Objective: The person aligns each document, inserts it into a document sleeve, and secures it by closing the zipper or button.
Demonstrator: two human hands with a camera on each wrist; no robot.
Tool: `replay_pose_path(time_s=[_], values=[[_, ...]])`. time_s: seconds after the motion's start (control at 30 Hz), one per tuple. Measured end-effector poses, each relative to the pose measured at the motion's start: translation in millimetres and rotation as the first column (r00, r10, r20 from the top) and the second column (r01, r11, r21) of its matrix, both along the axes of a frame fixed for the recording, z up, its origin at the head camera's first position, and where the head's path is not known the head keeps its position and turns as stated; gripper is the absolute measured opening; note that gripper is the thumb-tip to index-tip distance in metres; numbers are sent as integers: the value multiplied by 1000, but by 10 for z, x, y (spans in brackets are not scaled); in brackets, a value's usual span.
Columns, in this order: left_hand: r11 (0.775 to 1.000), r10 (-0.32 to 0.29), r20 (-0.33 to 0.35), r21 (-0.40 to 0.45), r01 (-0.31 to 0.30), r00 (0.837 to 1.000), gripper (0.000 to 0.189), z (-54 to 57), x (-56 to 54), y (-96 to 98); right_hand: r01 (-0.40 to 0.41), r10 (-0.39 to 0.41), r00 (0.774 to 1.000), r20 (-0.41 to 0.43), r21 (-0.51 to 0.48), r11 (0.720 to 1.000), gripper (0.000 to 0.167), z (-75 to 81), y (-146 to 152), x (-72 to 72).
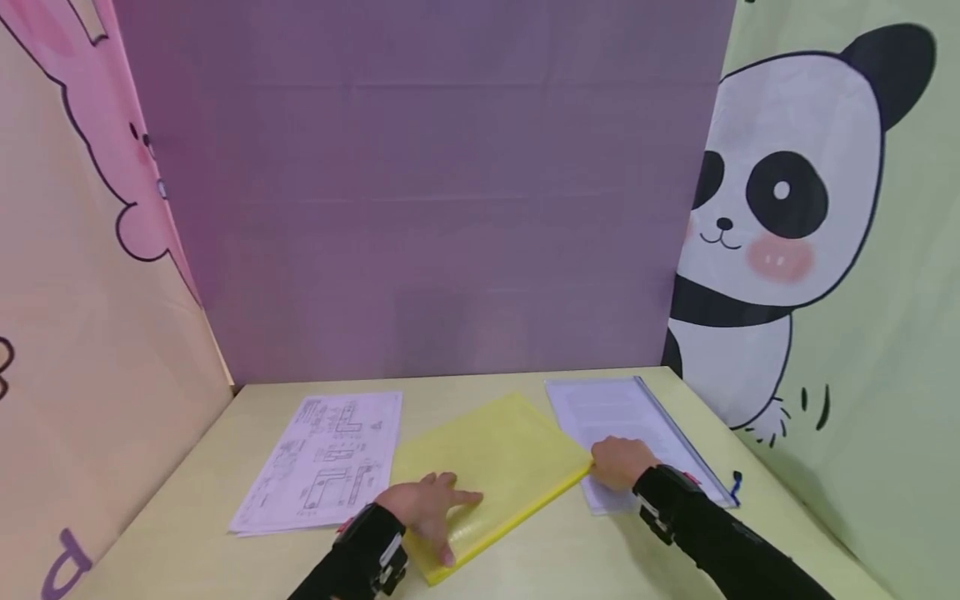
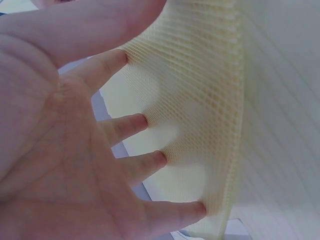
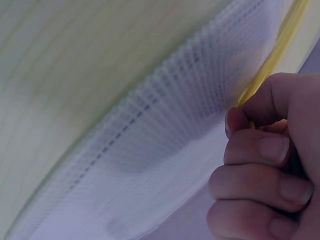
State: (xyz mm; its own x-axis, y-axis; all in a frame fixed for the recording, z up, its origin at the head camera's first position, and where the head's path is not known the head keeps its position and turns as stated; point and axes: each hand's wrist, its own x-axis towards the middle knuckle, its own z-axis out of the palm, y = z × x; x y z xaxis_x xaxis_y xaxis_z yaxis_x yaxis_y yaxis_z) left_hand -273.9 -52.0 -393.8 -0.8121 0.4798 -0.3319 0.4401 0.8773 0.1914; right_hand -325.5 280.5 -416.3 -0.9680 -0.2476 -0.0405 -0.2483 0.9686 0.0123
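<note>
A flat yellow document pouch [image 1: 498, 454] lies at a slant in the middle of the table. On its near left part rests my left hand [image 1: 431, 510], fingers spread; in the left wrist view the fingertips touch the pouch's mesh-textured surface [image 2: 195, 95]. My right hand [image 1: 621, 463] is at the pouch's right corner. From the right wrist view, its thumb and forefinger pinch a thin yellow piece at the pouch's edge [image 3: 272, 62], the other fingers curled. Whether that piece is a zip pull or the edge itself is hidden. Below this hand lies a whitish pouch [image 1: 600, 408].
Left of the yellow pouch lie sheets of paper [image 1: 322, 458] printed with line drawings. The whitish pouch on the right has a dark edge strip and a blue tag [image 1: 737, 487]. A purple cloth [image 1: 450, 183] hangs behind the pale table [image 1: 180, 533].
</note>
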Motion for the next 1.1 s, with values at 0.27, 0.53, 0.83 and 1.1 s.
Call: replay_pose_path(time_s=[0.27, 0.53, 0.83, 1.1], values=[[1000, -2, -5, 0, 2, 1000, 90, -2, 2, -1, 9, -10, 999, 33, 14, 1000, 22, -3, 13, -39], [1000, -1, -3, -19, 1, 1000, 90, -6, -1, -10, 22, -23, 997, 74, 4, 1000, 18, 3, 22, -82], [1000, 9, -8, -17, -9, 1000, 90, -8, -3, -12, 89, -89, 996, 26, 6, 996, 19, 51, -53, -46], [1000, -1, 21, 0, 1, 1000, 88, -8, -25, -14, 52, -50, 996, -75, 16, 999, 17, 89, -204, -6]])
